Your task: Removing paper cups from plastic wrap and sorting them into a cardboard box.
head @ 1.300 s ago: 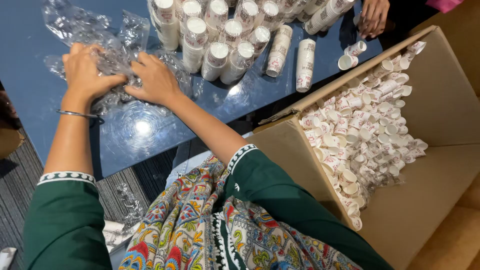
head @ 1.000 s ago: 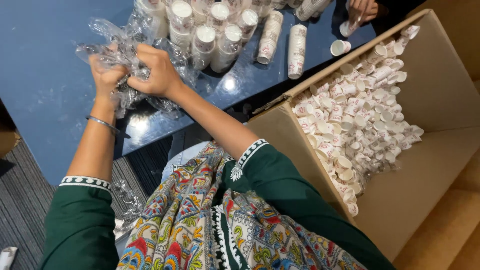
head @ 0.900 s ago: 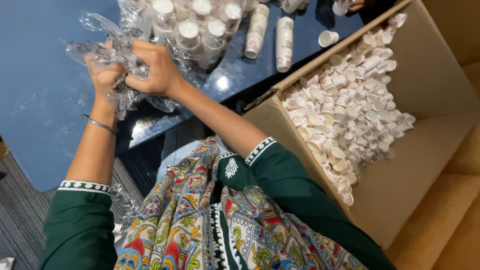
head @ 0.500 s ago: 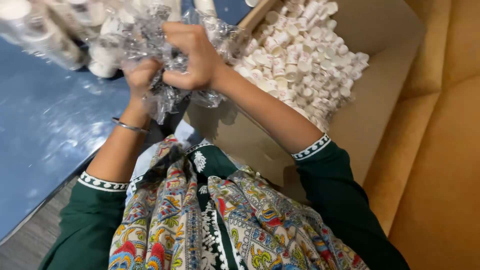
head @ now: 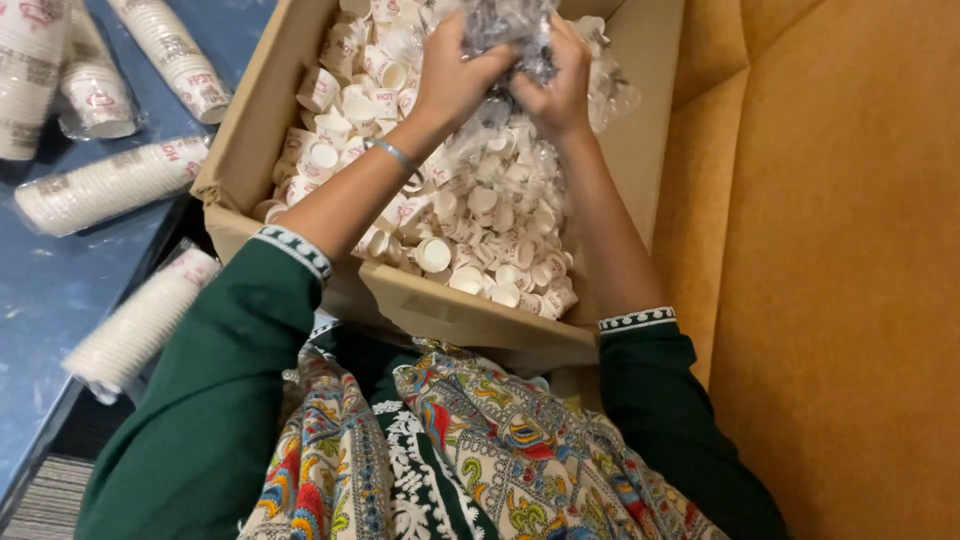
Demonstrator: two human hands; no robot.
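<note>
- Holding a crumpled wad of clear plastic wrap (head: 515, 35) with both of my hands, I have it raised over the open cardboard box (head: 640, 150).
- My left hand (head: 455, 80) has its grip pressed shut on the left side of the wrap, fingers curled over the top of the wad.
- My right hand (head: 560, 85) has its grip pinched on the right side of the same wad, so the 2 hands sit just beside each other with the plastic bunched between them.
- More of the wrap hangs loose below my hands and trails down toward the cups underneath.
- A thin metal bangle (head: 392, 153) sits on my left wrist.
- Both of my arms are in dark green sleeves (head: 215, 400) with white patterned cuffs, and a bright patterned scarf (head: 480, 450) lies across my lap.
- The box is filled with a loose heap of small white paper cups (head: 480, 250), many lying on their sides; some show red print.
- The box sits beside an orange cushioned seat (head: 830, 250) on my right.
- To my left is a blue bench (head: 40, 300), and on it lie several stacked sleeves of paper cups (head: 105, 185), most still in clear wrapping, lying on their sides.
- 1 more stack (head: 140, 320) hangs at the bench edge, near my left elbow.
</note>
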